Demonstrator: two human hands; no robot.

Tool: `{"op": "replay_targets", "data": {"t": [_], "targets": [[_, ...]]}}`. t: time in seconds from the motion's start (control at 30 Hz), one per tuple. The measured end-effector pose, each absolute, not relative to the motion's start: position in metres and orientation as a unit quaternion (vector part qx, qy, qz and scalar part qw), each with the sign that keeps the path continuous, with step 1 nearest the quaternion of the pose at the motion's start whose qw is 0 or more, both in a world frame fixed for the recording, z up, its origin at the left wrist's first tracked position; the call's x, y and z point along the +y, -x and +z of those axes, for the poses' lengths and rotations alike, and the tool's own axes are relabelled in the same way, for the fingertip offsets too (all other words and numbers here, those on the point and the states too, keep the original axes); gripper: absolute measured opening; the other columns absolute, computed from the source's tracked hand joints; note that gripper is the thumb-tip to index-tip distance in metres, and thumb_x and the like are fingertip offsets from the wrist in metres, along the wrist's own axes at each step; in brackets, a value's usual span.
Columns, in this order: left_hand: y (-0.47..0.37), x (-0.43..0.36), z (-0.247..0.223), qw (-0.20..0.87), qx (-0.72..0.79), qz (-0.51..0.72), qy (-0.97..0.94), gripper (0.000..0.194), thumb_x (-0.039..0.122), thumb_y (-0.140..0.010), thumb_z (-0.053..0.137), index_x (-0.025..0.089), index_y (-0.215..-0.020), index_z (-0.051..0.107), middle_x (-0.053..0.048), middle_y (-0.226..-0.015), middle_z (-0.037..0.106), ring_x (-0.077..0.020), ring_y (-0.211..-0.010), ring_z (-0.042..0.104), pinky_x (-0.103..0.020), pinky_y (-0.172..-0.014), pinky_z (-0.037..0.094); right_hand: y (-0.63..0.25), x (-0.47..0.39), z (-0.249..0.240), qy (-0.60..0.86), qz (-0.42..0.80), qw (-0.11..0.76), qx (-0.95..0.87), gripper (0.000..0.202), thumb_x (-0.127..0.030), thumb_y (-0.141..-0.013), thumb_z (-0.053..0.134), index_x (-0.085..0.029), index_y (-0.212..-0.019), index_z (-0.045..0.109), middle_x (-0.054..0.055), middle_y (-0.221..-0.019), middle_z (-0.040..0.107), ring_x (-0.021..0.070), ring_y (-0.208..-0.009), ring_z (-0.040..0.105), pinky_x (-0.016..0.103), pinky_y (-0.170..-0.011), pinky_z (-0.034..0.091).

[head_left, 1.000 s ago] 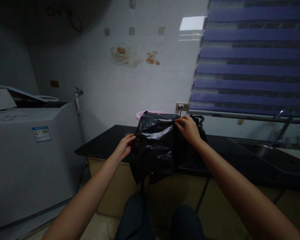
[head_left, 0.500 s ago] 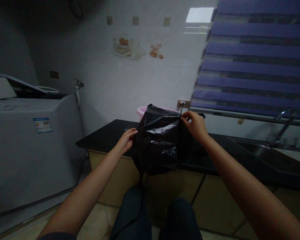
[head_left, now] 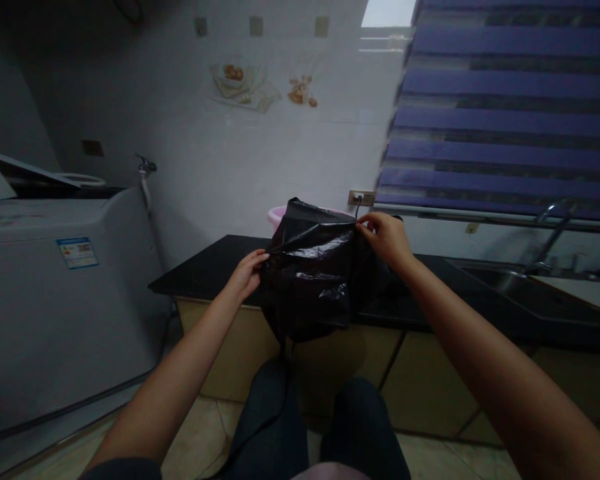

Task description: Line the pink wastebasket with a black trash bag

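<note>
Stretching a black plastic bag [head_left: 313,267] between two hands, clamped the fingertips of the left hand [head_left: 249,272] on its left edge and pinched its upper right corner in the fingers of the right hand [head_left: 387,239]. Held the hands well apart, the right one slightly higher, with the wrinkled, shiny film spread between and hanging below them, in front of the dark tabletop [head_left: 200,267]. Could not tell about contact between film and tabletop. Beyond the hands, saw a pink basin [head_left: 276,215], mostly hidden behind the bag, and a wall socket [head_left: 361,198] with a plug in it, above and behind the right hand. Saw a sink [head_left: 520,287] well to the right of the right hand, and a washing machine [head_left: 65,300] well to the left of the left hand.
</note>
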State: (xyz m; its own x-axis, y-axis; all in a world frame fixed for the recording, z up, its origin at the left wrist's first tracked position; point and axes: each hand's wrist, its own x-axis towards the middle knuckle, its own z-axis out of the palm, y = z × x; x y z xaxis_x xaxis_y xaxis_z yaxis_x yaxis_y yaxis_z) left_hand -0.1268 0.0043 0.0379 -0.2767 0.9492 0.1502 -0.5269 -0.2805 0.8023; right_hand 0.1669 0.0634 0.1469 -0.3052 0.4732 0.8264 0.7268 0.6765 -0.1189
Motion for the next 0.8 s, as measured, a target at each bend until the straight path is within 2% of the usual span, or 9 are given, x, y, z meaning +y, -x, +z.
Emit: {"op": "replay_targets", "data": {"t": [0.17, 0.3, 0.53, 0.7, 0.8], "targets": [[0.124, 0.0, 0.043, 0.491, 0.326, 0.728, -0.35, 0.023, 0.012, -0.054, 0.074, 0.016, -0.073, 0.062, 0.003, -0.063, 0.063, -0.011, -0.057, 0.055, -0.021, -0.056, 0.041, -0.164, 0.06, 0.147, 0.409, -0.077, 0.463, -0.783, 0.017, -0.028, -0.079, 0.06, -0.017, -0.085, 0.071, 0.003, -0.066, 0.063, 0.0151, -0.06, 0.055, 0.03, -0.064, 0.043], [0.12, -0.004, 0.049, 0.477, 0.328, 0.728, -0.368, 0.022, 0.012, -0.055, 0.073, 0.017, -0.072, 0.061, 0.003, -0.064, 0.062, -0.0106, -0.057, 0.055, -0.021, -0.056, 0.04, -0.163, 0.058, 0.146, 0.396, -0.049, 0.499, -0.769, 0.019, -0.031, -0.079, 0.059, -0.017, -0.085, 0.071, 0.005, -0.07, 0.066, 0.016, -0.065, 0.058, 0.03, -0.066, 0.045], [0.11, -0.013, 0.054, 0.443, 0.325, 0.732, -0.402, 0.031, 0.014, -0.056, 0.071, 0.021, -0.084, 0.059, 0.004, -0.071, 0.065, -0.0118, -0.059, 0.057, -0.02, -0.054, 0.039, -0.159, 0.045, 0.138, 0.373, 0.033, 0.556, -0.742, 0.016, -0.028, -0.078, 0.06, -0.015, -0.083, 0.069, 0.005, -0.078, 0.068, 0.0155, -0.071, 0.061, 0.029, -0.071, 0.047], [0.107, -0.017, 0.053, 0.423, 0.339, 0.727, -0.422, 0.031, 0.015, -0.054, 0.071, 0.021, -0.083, 0.061, 0.005, -0.068, 0.064, -0.0105, -0.056, 0.055, -0.019, -0.051, 0.039, -0.159, 0.038, 0.132, 0.363, 0.046, 0.568, -0.737, 0.017, -0.028, -0.078, 0.059, -0.015, -0.082, 0.069, 0.004, -0.076, 0.068, 0.0147, -0.069, 0.06, 0.028, -0.07, 0.046], [0.109, -0.019, 0.054, 0.417, 0.345, 0.724, -0.429, 0.034, 0.015, -0.052, 0.071, 0.019, -0.085, 0.064, 0.004, -0.072, 0.066, -0.0104, -0.061, 0.058, -0.018, -0.055, 0.041, -0.161, 0.039, 0.13, 0.356, 0.047, 0.572, -0.737, 0.017, -0.028, -0.077, 0.059, -0.015, -0.081, 0.069, 0.004, -0.075, 0.068, 0.0147, -0.069, 0.059, 0.027, -0.069, 0.045]]}}
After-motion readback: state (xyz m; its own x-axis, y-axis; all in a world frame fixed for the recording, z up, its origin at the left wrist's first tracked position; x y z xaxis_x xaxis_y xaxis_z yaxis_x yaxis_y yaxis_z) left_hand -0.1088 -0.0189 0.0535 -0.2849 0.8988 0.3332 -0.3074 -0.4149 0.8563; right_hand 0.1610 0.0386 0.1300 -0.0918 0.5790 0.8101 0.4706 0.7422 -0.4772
